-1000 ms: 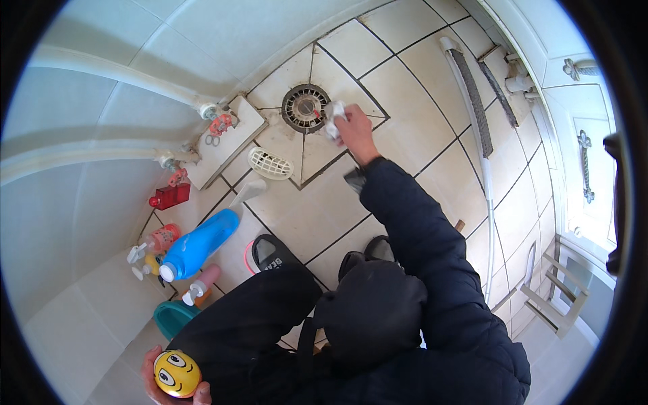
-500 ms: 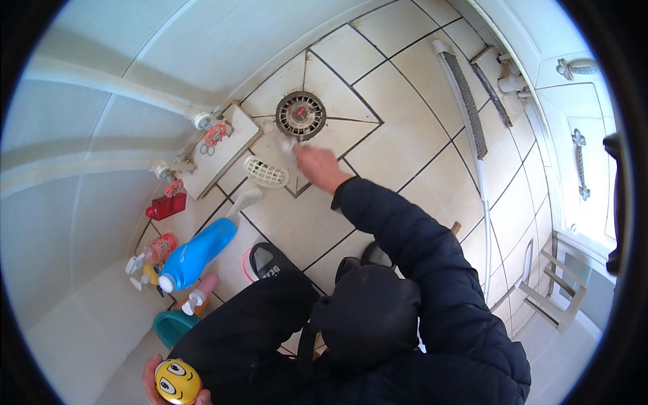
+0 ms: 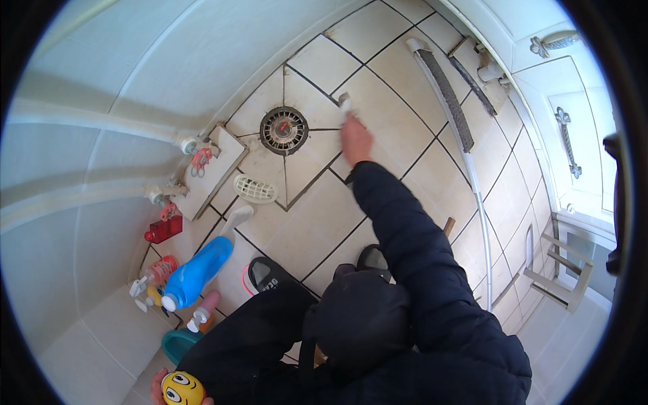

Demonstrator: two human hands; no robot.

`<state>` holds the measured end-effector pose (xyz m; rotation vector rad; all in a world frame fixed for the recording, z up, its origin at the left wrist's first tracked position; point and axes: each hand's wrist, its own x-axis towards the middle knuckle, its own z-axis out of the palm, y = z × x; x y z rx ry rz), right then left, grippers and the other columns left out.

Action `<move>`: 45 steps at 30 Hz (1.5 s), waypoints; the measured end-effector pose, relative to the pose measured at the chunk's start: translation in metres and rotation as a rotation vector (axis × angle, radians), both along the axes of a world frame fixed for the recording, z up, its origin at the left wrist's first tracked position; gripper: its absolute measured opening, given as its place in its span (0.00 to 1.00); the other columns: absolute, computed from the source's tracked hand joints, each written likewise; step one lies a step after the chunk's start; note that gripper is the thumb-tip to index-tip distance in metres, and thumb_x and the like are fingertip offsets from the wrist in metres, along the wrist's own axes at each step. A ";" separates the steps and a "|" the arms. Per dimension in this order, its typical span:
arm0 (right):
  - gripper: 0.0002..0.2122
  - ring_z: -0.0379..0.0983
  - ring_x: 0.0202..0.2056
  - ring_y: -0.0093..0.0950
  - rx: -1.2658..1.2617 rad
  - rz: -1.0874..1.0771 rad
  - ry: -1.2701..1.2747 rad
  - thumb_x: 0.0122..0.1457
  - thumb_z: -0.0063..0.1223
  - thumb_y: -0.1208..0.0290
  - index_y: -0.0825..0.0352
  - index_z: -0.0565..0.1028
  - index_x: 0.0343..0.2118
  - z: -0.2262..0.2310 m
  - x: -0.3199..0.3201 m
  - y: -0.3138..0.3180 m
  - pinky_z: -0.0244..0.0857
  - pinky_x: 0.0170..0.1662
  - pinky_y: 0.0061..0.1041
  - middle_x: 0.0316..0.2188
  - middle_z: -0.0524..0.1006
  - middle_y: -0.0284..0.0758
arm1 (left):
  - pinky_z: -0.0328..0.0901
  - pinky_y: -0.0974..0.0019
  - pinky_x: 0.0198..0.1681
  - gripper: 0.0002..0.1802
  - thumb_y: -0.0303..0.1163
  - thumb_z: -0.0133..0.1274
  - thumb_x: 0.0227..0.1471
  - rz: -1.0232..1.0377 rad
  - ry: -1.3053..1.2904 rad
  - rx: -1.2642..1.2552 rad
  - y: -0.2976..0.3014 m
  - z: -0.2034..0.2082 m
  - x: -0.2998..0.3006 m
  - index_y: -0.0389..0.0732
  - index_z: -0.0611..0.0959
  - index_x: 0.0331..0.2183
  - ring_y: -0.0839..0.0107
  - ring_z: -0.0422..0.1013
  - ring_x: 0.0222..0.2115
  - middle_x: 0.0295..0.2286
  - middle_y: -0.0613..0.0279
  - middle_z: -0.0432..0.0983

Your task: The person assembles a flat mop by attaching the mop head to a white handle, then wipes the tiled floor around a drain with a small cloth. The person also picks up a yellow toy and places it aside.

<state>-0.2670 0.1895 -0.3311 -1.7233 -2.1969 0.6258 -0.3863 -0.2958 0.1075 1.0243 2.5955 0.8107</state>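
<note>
Left of my right hand (image 3: 356, 140): one round dark metal floor drain (image 3: 284, 131) and, farther off, two red-handled valves (image 3: 201, 160).
My right grip: closed on one small white wad (image 3: 346, 104), blurred, at my fingertips.
My left hand (image 3: 158, 386): wrapped around one yellow round object with a smiling face (image 3: 182, 388).
Ahead of that hand: one teal plastic basin (image 3: 169, 345), mostly hidden; one blue plastic bottle (image 3: 199, 273), contents hidden.
</note>
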 end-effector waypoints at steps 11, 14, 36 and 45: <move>0.11 0.78 0.34 0.48 -0.293 0.327 0.260 0.60 0.51 0.69 0.63 0.70 0.45 0.038 -0.031 -0.075 0.68 0.37 0.48 0.30 0.80 0.47 | 0.66 0.60 0.57 0.53 0.55 0.67 0.46 0.181 0.017 -0.009 -0.007 -0.011 0.009 0.37 0.63 0.63 0.60 0.71 0.51 0.56 0.46 0.64; 0.10 0.78 0.32 0.47 -0.132 0.481 0.262 0.60 0.49 0.71 0.64 0.70 0.43 0.028 -0.038 -0.100 0.69 0.33 0.47 0.31 0.79 0.45 | 0.66 0.60 0.58 0.52 0.55 0.68 0.46 0.162 0.008 -0.017 -0.010 -0.011 0.006 0.38 0.64 0.62 0.60 0.71 0.50 0.56 0.46 0.64; 0.06 0.79 0.33 0.43 0.185 0.509 0.072 0.58 0.50 0.72 0.65 0.76 0.36 0.015 -0.100 -0.043 0.73 0.32 0.40 0.31 0.79 0.42 | 0.65 0.60 0.58 0.53 0.55 0.70 0.43 0.247 0.019 -0.001 -0.006 -0.011 0.008 0.38 0.65 0.62 0.59 0.70 0.51 0.55 0.46 0.66; 0.08 0.75 0.36 0.41 0.273 0.513 0.014 0.54 0.54 0.74 0.64 0.76 0.37 0.059 -0.054 -0.057 0.71 0.35 0.42 0.33 0.76 0.39 | 0.66 0.60 0.59 0.53 0.54 0.71 0.43 0.244 -0.032 0.087 -0.014 -0.016 0.012 0.38 0.66 0.62 0.59 0.71 0.51 0.55 0.47 0.67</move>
